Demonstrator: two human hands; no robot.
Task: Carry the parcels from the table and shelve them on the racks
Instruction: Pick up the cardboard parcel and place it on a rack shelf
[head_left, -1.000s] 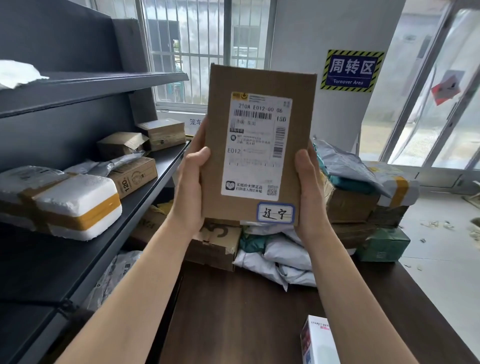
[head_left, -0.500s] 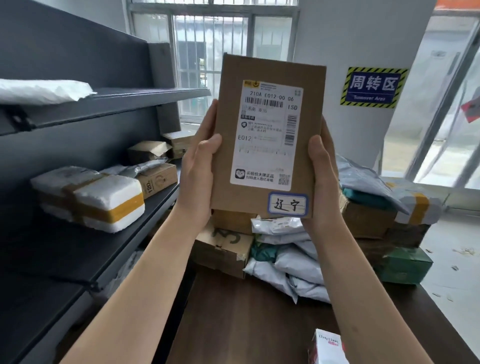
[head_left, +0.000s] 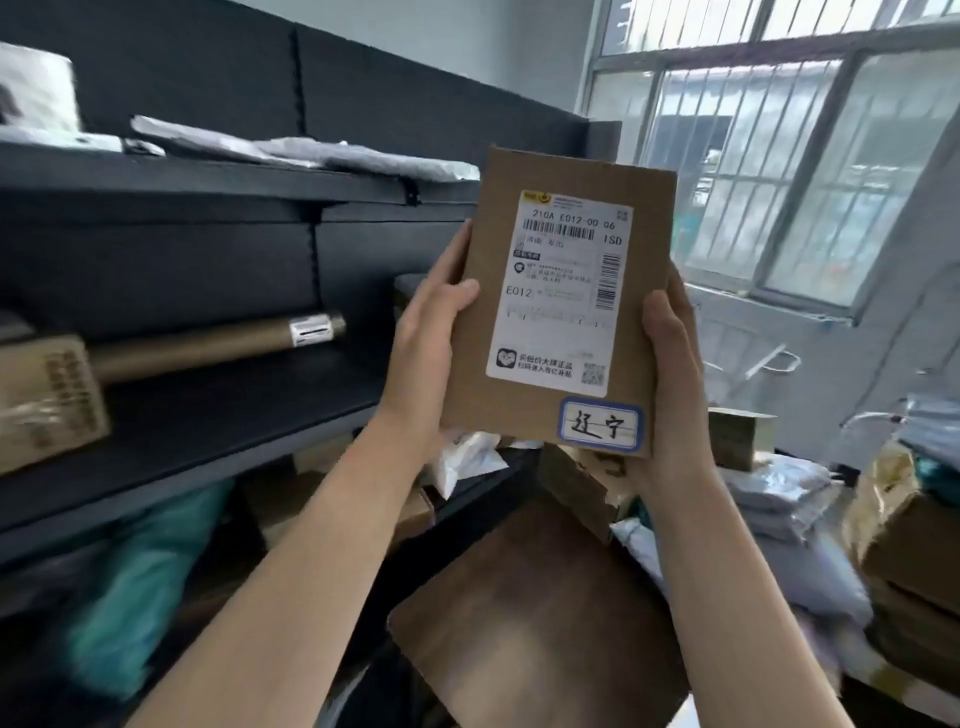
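Observation:
I hold a flat brown cardboard parcel (head_left: 644, 218) upright in front of me, its white shipping label and a small blue-edged sticker facing me. My left hand (head_left: 431, 332) grips its left edge and my right hand (head_left: 672, 374) grips its right edge and lower corner. The dark grey rack (head_left: 208, 415) fills the left side, its middle shelf level with my left hand. The brown table (head_left: 535, 613) lies below the parcel, with more parcels (head_left: 779, 493) piled at its right.
On the middle shelf lie a long cardboard tube (head_left: 218, 343) and a brown box (head_left: 47, 395). Grey mailer bags (head_left: 311, 150) lie on the upper shelf. Teal and white bags (head_left: 140, 561) fill the lower shelf. A barred window (head_left: 779, 156) is at the right.
The view has swung left and up toward the rack, with blur. The parcel stays held in both hands and now stands beside the rack's middle shelf.

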